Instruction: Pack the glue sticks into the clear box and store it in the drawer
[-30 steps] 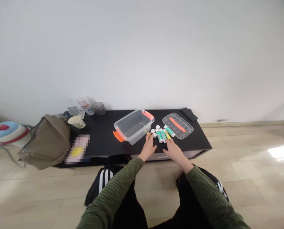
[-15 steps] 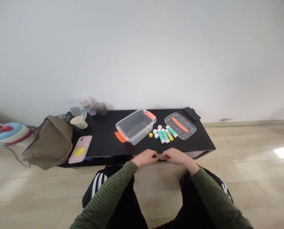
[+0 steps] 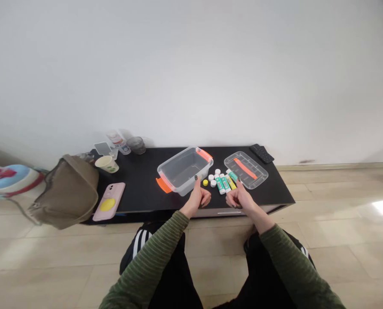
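Left hand (image 3: 199, 199), right hand (image 3: 239, 199): fingers curled, thumbs up, no obj. visible in grip. Tubes (image 3: 220, 184) lie on worktop (image 3: 143, 180) betw. tub (image 3: 186, 187) & lid (image 3: 245, 168). Rec.: open fingers before gripping; tubes may roll.

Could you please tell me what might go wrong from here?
The green-and-white tubes lie on their sides just beyond the right hand, so a bump might set them rolling. The pink phone lies close to the front edge of the black table and could be knocked off. The open paper cup stands near the brown bag, so it may tip if the bag shifts.
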The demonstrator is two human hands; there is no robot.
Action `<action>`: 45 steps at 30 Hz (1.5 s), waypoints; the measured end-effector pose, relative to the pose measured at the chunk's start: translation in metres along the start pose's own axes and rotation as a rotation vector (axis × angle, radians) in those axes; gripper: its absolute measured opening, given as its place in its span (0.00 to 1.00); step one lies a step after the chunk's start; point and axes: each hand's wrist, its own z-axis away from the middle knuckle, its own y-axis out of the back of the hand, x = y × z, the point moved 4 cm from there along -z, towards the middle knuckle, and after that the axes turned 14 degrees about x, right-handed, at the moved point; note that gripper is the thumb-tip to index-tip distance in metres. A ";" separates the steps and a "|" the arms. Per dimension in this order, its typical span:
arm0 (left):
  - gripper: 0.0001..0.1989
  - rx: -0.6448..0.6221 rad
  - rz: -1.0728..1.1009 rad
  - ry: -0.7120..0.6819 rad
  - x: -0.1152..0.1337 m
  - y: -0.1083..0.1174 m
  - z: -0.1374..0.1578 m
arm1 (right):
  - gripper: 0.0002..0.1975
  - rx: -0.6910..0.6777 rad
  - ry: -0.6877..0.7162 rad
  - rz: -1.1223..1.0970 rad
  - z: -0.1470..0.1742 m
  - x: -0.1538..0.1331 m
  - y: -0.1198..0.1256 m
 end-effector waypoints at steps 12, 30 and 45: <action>0.42 0.086 -0.061 0.025 -0.016 0.004 -0.023 | 0.43 0.241 -0.090 0.186 -0.020 0.021 0.023; 0.22 0.438 -1.215 -0.294 -0.029 0.020 -0.035 | 0.15 0.654 0.018 1.439 -0.056 0.008 0.086; 0.13 0.468 -1.198 -0.278 -0.034 0.023 -0.047 | 0.19 0.659 -0.129 1.471 -0.056 0.014 0.080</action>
